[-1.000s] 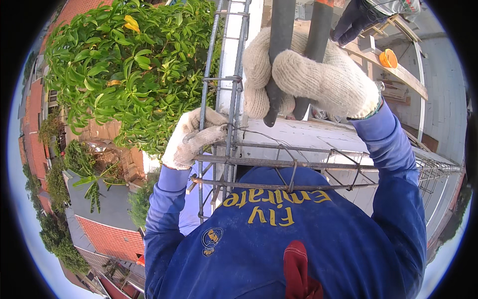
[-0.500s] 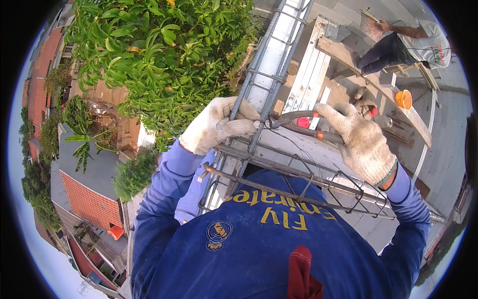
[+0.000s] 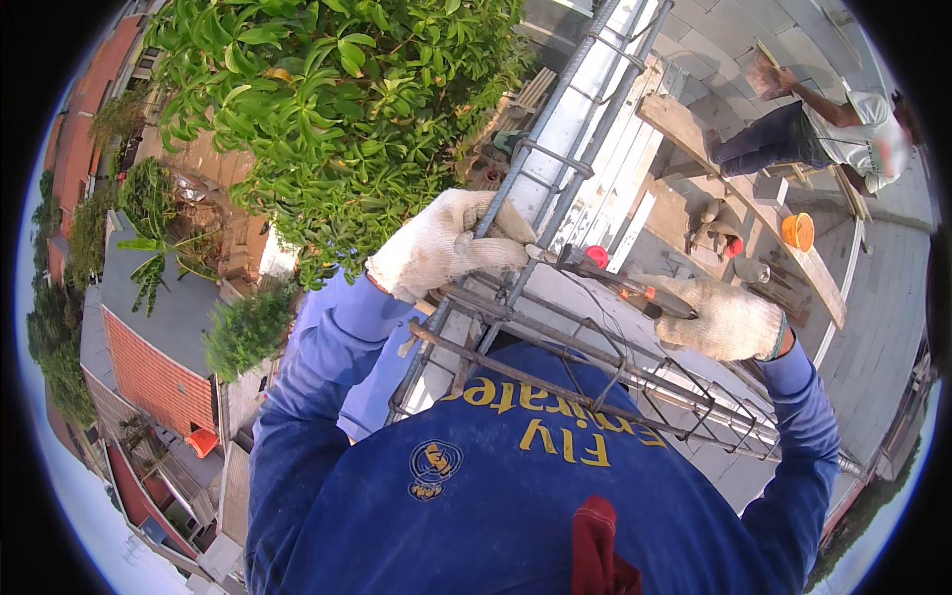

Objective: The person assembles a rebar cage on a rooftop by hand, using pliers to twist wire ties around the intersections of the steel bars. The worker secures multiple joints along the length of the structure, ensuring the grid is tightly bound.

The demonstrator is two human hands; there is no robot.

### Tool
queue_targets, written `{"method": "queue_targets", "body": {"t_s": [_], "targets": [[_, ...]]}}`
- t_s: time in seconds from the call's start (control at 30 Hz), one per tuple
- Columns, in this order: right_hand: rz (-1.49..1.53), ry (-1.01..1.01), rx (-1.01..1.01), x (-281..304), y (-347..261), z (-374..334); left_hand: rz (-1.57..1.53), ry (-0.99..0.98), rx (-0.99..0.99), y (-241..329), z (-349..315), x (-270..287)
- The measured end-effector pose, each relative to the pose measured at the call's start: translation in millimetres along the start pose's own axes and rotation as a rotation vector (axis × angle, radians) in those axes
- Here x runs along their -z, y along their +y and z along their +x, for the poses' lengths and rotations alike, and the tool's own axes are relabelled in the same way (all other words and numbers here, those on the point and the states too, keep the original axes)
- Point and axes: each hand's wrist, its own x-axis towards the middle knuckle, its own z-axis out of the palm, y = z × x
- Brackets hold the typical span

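Both my hands wear pale knitted work gloves. My left hand (image 3: pixel 451 246) is closed round a long ribbed steel bar (image 3: pixel 546 119) of a tied reinforcement cage, near where it meets a second cage. In my right hand (image 3: pixel 729 319) is a pair of pincers (image 3: pixel 627 286) with worn orange-brown handles. The pincers' jaws point left, close by my left fingertips at the bar joint. Whether the jaws grip a tie wire is too small to tell. The second cage's bar (image 3: pixel 535 375) runs across in front of my chest.
A leafy tree (image 3: pixel 327 129) stands at the far left, above rooftops (image 3: pixel 159 367) far below. At the right, a person (image 3: pixel 793 144) works by a block wall. An orange bucket (image 3: pixel 797 232) sits on a wooden plank (image 3: pixel 739 178).
My right hand has moved lower, and the pincers have turned so their handles slope down to the right. My left hand stays at the bar. The view has shifted slightly.
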Motion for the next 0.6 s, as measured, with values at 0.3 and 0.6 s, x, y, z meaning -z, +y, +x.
{"method": "queue_targets", "body": {"t_s": [0.3,0.6], "targets": [[-0.562,0.451,0.128,4,-48,-17,0.016,-0.035,-0.069,7,-2,2],[-0.583,0.36,0.042,5,-72,-27,0.024,-0.044,-0.13,0,-2,7]]}}
